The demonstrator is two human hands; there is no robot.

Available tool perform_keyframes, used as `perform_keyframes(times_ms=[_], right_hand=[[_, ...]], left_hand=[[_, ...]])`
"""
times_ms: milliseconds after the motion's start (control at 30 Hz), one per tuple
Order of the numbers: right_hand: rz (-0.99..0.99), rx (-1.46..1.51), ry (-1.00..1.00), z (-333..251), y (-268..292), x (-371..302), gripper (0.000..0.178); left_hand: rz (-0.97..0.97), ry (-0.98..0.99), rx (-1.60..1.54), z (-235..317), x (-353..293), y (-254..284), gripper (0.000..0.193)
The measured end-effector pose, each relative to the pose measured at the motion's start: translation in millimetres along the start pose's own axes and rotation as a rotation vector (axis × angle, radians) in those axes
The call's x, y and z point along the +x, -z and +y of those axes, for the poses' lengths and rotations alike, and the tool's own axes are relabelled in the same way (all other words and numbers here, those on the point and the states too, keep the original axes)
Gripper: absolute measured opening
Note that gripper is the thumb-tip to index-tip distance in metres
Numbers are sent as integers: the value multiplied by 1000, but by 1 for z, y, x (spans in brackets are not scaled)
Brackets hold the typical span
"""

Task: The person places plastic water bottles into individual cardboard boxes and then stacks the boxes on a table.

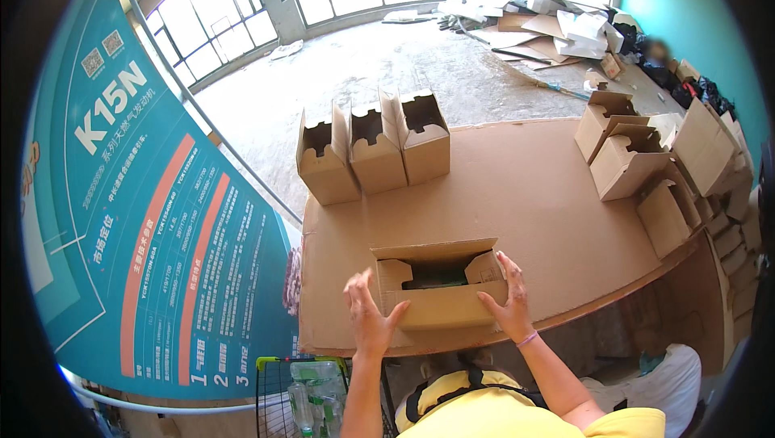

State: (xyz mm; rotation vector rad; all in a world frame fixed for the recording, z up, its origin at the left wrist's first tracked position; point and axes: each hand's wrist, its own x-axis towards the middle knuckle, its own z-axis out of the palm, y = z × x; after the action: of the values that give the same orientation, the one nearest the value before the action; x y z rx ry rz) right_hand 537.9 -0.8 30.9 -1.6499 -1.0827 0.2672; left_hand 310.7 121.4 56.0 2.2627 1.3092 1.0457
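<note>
An open cardboard box (449, 312) was apparently being steadied.
Left hand (371, 310) and right hand (511, 302) framed it, fingers spread; the next move likely needed even pressure.

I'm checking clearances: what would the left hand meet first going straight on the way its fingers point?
Ahead of the left hand, across the cardboard tabletop, probably the leftmost of three open boxes; depth and exact angle are unclear.
</note>
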Motion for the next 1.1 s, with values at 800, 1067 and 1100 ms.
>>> perform_keyframes(times_ms=[800, 1067, 1100], right_hand=[[596, 8, -213, 31, -49, 19, 23], [277, 398, -227, 87, -14, 94, 30], [264, 415, -213, 92, -11, 101, 31]], left_hand=[[-523, -619, 30, -36, 28, -11, 70], [-391, -498, 152, 44, -38, -38, 82], [-341, -463, 141, 52, -44, -48, 80]])
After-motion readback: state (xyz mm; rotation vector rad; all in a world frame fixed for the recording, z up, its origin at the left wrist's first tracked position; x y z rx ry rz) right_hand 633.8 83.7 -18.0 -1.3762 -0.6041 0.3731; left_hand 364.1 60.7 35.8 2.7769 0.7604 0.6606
